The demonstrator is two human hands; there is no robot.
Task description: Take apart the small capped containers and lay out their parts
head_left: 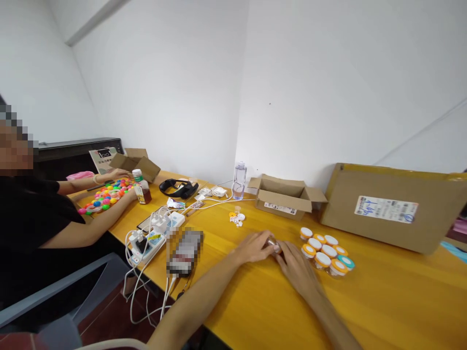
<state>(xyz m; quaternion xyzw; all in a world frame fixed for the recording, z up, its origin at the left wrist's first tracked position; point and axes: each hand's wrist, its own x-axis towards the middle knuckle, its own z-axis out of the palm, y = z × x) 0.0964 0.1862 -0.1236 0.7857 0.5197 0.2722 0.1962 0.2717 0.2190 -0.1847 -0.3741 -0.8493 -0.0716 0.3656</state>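
Observation:
Over the middle of the table, my left hand (255, 246) and my right hand (297, 267) meet around a small see-through jar (272, 241). Fingers of both hands are closed on it and hide most of its shape. To the right of my right hand stands a group of several small clear jars (322, 260) with white-and-orange lids, one of them with a teal rim. Beyond my left hand lie several small white loose parts (235, 221), with a yellow ring among them.
An open cardboard box (280, 194) and a large carton (386, 209) stand by the wall, near a water bottle (239, 181). Left are a phone (185, 253), power strips (146, 250) and cables. Another person's hand (120, 174) is near colourful balls (109, 194).

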